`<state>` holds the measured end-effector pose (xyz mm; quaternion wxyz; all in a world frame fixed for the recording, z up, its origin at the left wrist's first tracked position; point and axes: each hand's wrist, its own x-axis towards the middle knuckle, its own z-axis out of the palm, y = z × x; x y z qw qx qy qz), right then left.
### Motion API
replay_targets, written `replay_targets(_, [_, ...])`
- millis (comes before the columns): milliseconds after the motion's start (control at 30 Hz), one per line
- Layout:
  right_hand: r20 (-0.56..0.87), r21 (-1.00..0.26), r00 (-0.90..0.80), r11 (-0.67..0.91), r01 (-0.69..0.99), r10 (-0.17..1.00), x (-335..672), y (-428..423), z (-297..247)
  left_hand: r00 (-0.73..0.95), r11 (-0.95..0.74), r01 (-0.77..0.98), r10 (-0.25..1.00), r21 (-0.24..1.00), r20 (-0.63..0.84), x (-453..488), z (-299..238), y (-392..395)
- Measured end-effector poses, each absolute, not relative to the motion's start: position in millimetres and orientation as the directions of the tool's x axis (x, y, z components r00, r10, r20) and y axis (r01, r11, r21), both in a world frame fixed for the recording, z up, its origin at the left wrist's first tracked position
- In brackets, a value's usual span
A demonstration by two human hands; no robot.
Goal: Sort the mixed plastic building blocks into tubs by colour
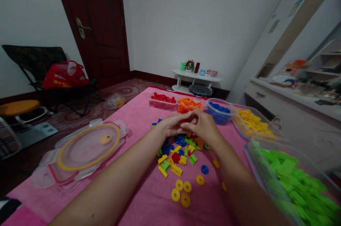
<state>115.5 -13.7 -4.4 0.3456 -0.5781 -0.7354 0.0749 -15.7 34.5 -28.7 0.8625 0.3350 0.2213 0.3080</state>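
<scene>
My left hand (174,124) and my right hand (204,123) meet over the far side of a mixed pile of plastic building blocks (183,148). Both have curled fingers, and their fingertips come together. A bit of red shows between them, but whether it is a held piece cannot be made out. Just beyond my hands stands a clear box of orange pieces (189,104). The pile mixes yellow, green, blue, red and orange pieces. Nearer to me lie several yellow rings (185,200) and a blue ring (205,169).
Clear containers hold red blocks (163,101), blue pieces (220,108), yellow blocks (253,122) and green blocks (295,180), curving around the right side. Stacked clear lids (87,148) lie on the left of the pink cloth (138,112). A white cabinet (277,102) stands beyond, at right.
</scene>
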Motion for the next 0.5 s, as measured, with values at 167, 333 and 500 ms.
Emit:
replay_targets(167, [0.483, -0.481, -0.075, 0.336, 0.81, 0.872, 133, -8, -5, 0.693, 0.559, -0.364, 0.697, 0.745, -0.185, -17, -33, 39])
replay_targets(333, [0.422, -0.391, -0.139, 0.318, 0.864, 0.896, 134, -10, -7, 0.712, 0.603, -0.381, 0.675, 0.701, -0.193, -20, -35, 43])
replay_targets(500, [0.382, -0.441, -0.087, 0.264, 0.858, 0.92, 127, -11, -9, 0.791, 0.657, -0.374, 0.595, 0.654, -0.146, -23, -36, 45])
